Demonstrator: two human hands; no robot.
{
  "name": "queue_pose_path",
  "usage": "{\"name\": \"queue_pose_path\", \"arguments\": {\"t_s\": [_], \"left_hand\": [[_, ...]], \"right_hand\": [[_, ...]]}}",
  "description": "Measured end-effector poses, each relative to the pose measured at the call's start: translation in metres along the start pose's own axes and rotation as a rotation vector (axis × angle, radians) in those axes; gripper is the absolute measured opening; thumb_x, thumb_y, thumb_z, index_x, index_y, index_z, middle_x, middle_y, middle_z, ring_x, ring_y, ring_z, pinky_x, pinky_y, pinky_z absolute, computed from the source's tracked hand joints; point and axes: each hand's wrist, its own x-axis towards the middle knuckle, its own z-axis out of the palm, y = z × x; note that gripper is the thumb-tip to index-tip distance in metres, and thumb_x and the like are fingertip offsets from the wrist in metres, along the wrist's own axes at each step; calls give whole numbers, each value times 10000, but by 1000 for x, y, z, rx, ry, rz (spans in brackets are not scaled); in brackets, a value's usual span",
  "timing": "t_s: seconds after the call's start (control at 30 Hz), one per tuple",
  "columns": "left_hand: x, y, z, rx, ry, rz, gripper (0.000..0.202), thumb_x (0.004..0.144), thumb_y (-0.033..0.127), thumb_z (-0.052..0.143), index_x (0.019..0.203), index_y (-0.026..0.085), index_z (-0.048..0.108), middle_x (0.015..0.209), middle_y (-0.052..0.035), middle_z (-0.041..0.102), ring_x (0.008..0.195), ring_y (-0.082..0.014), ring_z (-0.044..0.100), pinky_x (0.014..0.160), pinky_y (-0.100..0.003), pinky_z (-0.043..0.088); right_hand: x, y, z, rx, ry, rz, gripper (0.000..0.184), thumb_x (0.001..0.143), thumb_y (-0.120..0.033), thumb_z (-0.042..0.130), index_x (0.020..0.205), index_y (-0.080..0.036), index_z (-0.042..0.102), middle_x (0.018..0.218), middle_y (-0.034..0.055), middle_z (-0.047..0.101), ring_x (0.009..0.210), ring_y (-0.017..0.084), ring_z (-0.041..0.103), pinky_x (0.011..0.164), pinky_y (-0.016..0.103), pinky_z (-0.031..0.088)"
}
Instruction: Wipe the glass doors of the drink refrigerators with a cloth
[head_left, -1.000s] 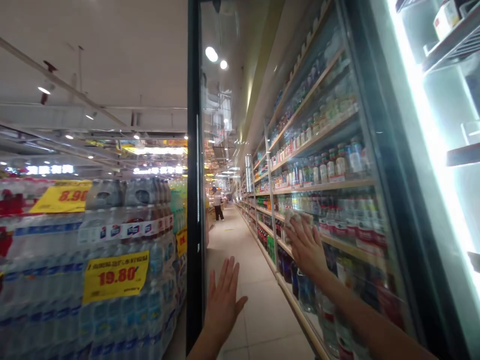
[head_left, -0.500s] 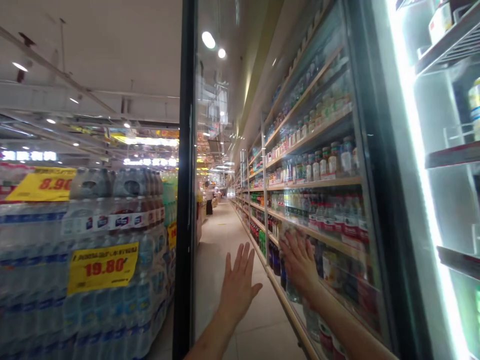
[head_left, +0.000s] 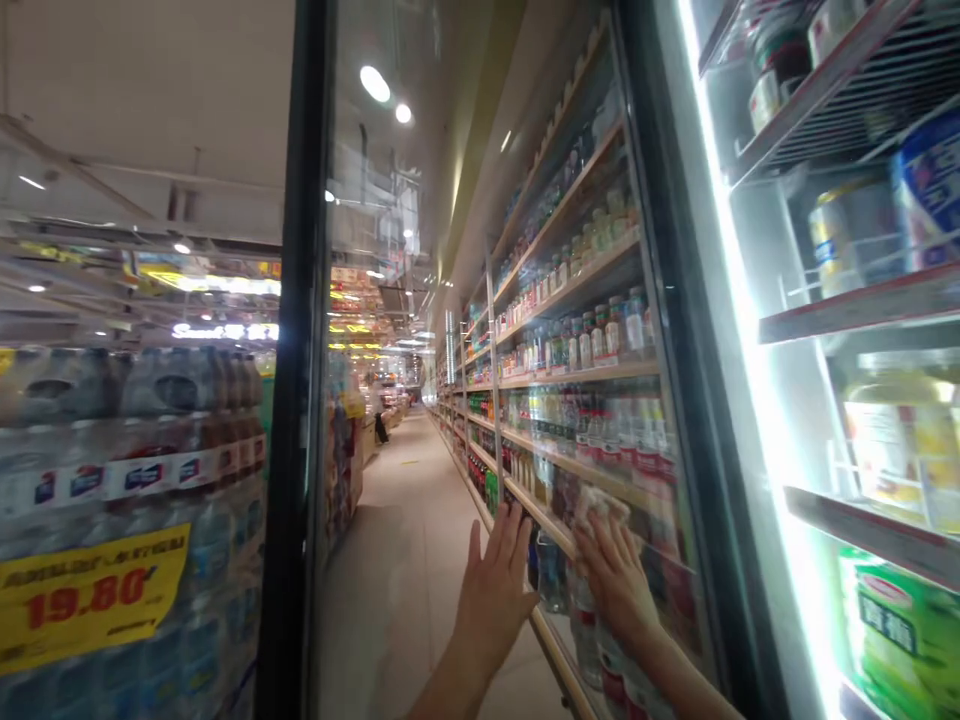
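A tall glass cooler door (head_left: pixel 390 260) with a dark frame stands open before me. My left hand (head_left: pixel 499 570) is raised at the glass with fingers stretched and thumb out; nothing is in it, and I cannot tell if its palm touches. Beside it, my right hand (head_left: pixel 616 570) presses a crumpled pale cloth (head_left: pixel 602 503) against the pane. The cloth shows above the fingertips; the rest is hidden beneath the hand.
Lit cooler shelves (head_left: pixel 862 310) with bottles and packs stand at the right. Wrapped bottle packs (head_left: pixel 150 470) with a yellow price sign (head_left: pixel 94 597) are stacked at left. Long drink shelves (head_left: pixel 577 370) and an aisle floor (head_left: pixel 397 540) show in the glass.
My view has turned right, bringing more of the cooler shelves in. My left hand has come closer to the right one. The cloth stays under my right hand, slightly lower in view.
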Motion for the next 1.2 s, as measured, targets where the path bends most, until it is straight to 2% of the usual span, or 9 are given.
{"name": "queue_pose_path", "arguments": {"t_s": [0.13, 0.33, 0.4, 0.53, 0.6, 0.73, 0.83, 1.03, 1.2], "left_hand": [[-3, 7, 9, -11, 27, 123, 745, 757, 511, 562, 1373, 168, 320, 1476, -57, 266, 1399, -215, 64, 1061, -467, 304], [12, 14, 15, -14, 87, 74, 739, 749, 536, 557, 1357, 170, 350, 1452, -53, 326, 1400, -212, 65, 1091, -477, 242], [11, 15, 15, -9, 117, 71, 731, 746, 555, 549, 1342, 170, 375, 1456, -44, 319, 1400, -212, 55, 1095, -476, 229], [4, 13, 15, 4, 132, 69, 707, 761, 558, 525, 1336, 172, 384, 1478, -34, 268, 1400, -208, 56, 1100, -469, 216], [2, 11, 15, -6, 123, 78, 714, 766, 577, 508, 1342, 178, 375, 1479, -33, 263, 1400, -200, 61, 1096, -459, 232], [0, 6, 11, -30, 44, 52, 762, 765, 542, 537, 1379, 157, 303, 1454, -80, 318, 1392, -208, 127, 1081, -459, 271], [-5, -3, 7, -5, 18, -13, 735, 779, 444, 557, 1387, 139, 278, 1439, -123, 334, 1381, -232, 175, 1084, -488, 245], [-24, -26, 1, 60, 56, -104, 701, 758, 347, 591, 1359, 111, 322, 1423, -142, 355, 1370, -261, 207, 1087, -515, 197], [-30, -31, 1, 50, 82, -142, 681, 776, 346, 559, 1363, 107, 310, 1409, -149, 379, 1362, -257, 231, 1087, -512, 194]], "right_hand": [[-37, 16, -6, -16, -50, -18, 668, 805, -67, 392, 1417, -294, 251, 1495, 14, 241, 1379, 251, 189, 1052, 471, 304], [30, 82, -8, -8, 64, 294, 664, 857, -136, 386, 1443, -306, 123, 1507, 66, 198, 1352, 289, 256, 1000, 519, 363], [7, 82, -8, -2, 56, 318, 665, 864, -142, 377, 1445, -309, 101, 1515, 63, 169, 1351, 295, 256, 984, 517, 387], [-85, 59, -9, -17, -16, 352, 671, 867, -149, 370, 1455, -258, 66, 1517, 84, 146, 1348, 323, 253, 964, 530, 411], [-99, 56, -8, -27, -46, 363, 672, 870, -160, 378, 1456, -244, 60, 1518, 91, 134, 1351, 338, 236, 955, 542, 413], [-30, 54, -5, -15, 47, 350, 671, 878, -148, 359, 1451, -286, 39, 1525, 65, 107, 1361, 324, 216, 959, 546, 401], [14, 25, -1, 23, 77, 305, 702, 866, -135, 389, 1450, -289, 31, 1526, 63, 98, 1374, 317, 177, 1013, 565, 326], [-1, -33, -2, 90, -47, -81, 670, 803, -82, 432, 1417, -286, 257, 1477, 20, 289, 1381, 274, 173, 1062, 476, 286], [48, -30, 0, 51, 43, 135, 613, 839, -138, 422, 1423, -208, 250, 1464, 107, 304, 1374, 293, 186, 1038, 513, 284]]}}
